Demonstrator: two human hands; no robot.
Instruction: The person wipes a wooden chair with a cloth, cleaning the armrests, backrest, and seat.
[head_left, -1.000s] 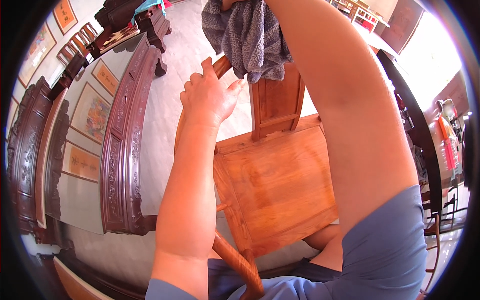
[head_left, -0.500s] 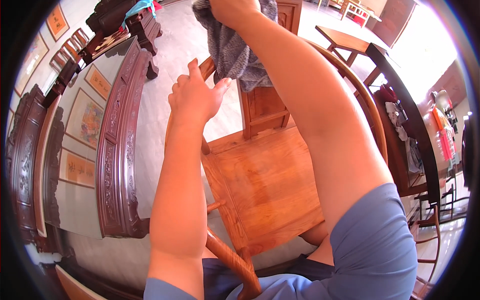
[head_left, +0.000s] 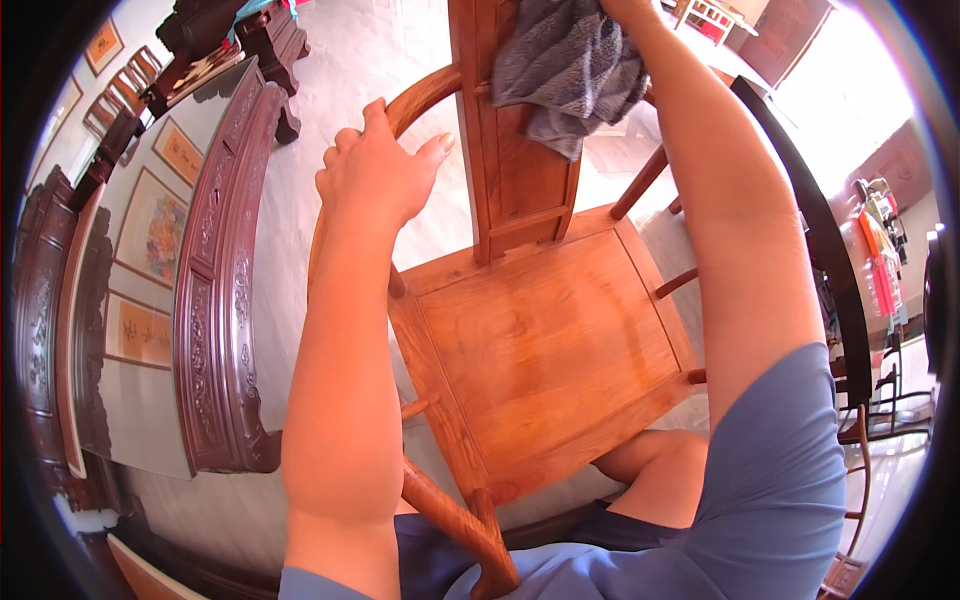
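Note:
A brown wooden armchair (head_left: 550, 345) with a square seat, a tall back panel and a curved rail stands in front of me. My left hand (head_left: 375, 175) grips the left part of its curved rail (head_left: 425, 98), fingers bent over the outside and thumb sticking out. At the upper edge my right hand (head_left: 628, 10), partly cut off by the frame, holds a grey ribbed cloth (head_left: 575, 75). The cloth hangs in folds against the right side of the back panel (head_left: 520, 190) and hides part of it.
A dark carved table (head_left: 225, 290) with a glossy top stands at the left. On the right are a dark-edged table (head_left: 840, 270) and more chairs. My bare knee (head_left: 655, 470) is beneath the seat's front edge. Bright light enters at the upper right.
My right hand and the cloth have moved to the right, from the rail's left side across the back panel. My left hand stays on the rail. The view has shifted slightly.

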